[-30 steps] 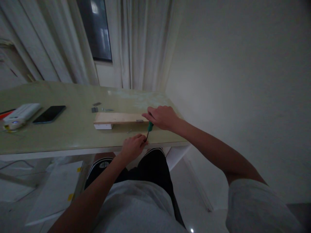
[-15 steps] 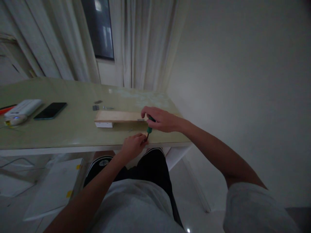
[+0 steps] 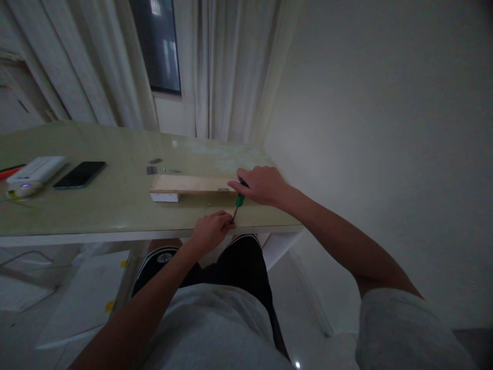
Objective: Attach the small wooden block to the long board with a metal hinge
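My right hand [image 3: 262, 186] is closed round the green handle of a screwdriver [image 3: 239, 200], held nearly upright with its tip down near the table's front edge. My left hand [image 3: 211, 230] is pinched at the tip, on a small piece I cannot make out. Just behind the hands, a pale wooden board [image 3: 189, 184] lies flat on the table [image 3: 115, 205], with a small white block [image 3: 164, 197] under its left end.
Small metal parts [image 3: 152, 168] lie behind the board. A black phone [image 3: 79, 174] and a white power bank [image 3: 33, 176] with a lit blue light sit at the left. Curtains and a dark window stand behind; a bare wall is at the right.
My right hand turned on the screwdriver handle, shifting slightly left and back again. The left hand stayed at the tip. The camera tilted a little.
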Demonstrator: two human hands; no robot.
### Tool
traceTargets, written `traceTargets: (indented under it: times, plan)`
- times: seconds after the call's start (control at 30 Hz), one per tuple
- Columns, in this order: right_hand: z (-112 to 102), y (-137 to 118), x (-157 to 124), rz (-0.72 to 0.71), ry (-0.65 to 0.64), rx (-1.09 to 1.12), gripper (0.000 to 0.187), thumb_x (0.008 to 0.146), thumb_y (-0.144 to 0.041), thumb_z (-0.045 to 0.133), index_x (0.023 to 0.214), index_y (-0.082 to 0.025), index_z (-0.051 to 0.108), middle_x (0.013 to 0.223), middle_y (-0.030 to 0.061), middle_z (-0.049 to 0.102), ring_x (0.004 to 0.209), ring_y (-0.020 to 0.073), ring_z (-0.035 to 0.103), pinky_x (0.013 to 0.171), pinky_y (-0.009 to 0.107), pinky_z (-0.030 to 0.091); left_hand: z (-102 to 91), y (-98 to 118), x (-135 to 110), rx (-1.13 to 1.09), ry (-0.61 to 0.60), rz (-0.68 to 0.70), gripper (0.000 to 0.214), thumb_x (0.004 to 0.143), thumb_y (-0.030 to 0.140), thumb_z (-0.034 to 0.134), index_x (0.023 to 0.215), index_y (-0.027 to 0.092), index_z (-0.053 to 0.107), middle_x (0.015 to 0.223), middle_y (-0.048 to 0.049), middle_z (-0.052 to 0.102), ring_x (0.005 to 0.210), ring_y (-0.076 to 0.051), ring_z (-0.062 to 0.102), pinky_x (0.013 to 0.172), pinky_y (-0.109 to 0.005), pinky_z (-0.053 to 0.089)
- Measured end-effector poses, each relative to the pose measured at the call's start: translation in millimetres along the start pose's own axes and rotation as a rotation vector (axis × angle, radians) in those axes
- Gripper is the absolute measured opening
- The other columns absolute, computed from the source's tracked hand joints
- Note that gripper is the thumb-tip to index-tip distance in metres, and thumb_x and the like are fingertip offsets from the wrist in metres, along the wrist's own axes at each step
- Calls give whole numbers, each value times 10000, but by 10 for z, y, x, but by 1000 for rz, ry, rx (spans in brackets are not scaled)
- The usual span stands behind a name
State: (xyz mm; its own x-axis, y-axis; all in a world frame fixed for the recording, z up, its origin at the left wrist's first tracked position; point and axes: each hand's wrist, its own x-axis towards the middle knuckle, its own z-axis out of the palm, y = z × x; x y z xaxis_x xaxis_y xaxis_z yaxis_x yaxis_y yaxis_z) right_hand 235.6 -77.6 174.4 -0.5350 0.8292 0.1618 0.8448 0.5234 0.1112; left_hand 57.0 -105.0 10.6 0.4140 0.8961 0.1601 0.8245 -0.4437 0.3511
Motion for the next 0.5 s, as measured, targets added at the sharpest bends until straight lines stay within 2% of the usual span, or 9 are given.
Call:
traceTargets:
  times: [0.07,0.2,0.27,0.37,0.4,0.5]
  plan:
    - [5,-2,-4,-17,-9,4,499,1075,-539,327,1091,-185,677,951,131,744,855,251,646,714,319,351,11,17,-3,-2,9,-16,211,1037,390,560,1032,286,744,1140,-35,762,948,-236,711,725,-300,418]
    - [23,8,-31,-182,-29,96,296,1029,-413,464,1231,-253,609,1026,34,745,885,181,627,740,281,366,43,56,-1,4,29,-57,231,1033,397,561,985,257,739,1078,-50,765,906,-240,709,713,-311,418]
    - [49,11,-35,-125,17,99,322,1036,-428,434,1183,-217,627,982,67,736,864,201,625,722,299,354,49,60,1,8,33,-68,247,1035,409,552,989,250,736,1080,-56,762,894,-240,710,709,-315,419]
    - [76,4,-27,-10,59,74,488,1080,-487,286,1044,-177,662,895,116,718,812,236,623,690,323,328,28,38,3,4,21,-42,234,1034,412,557,1022,266,740,1107,-44,759,897,-230,713,714,-310,422]
    - [72,-1,-26,-21,55,84,486,1084,-483,276,1060,-183,657,907,107,722,814,229,625,694,319,334,16,26,3,-1,14,-24,223,1034,404,561,1029,274,742,1114,-35,760,904,-226,714,716,-307,422]
    - [31,-17,-27,-144,14,142,308,1056,-394,385,1220,-239,595,1022,30,740,883,173,637,744,276,375,-18,-1,4,-17,4,15,196,1034,370,567,1027,288,745,1125,-18,764,953,-222,717,733,-301,425]
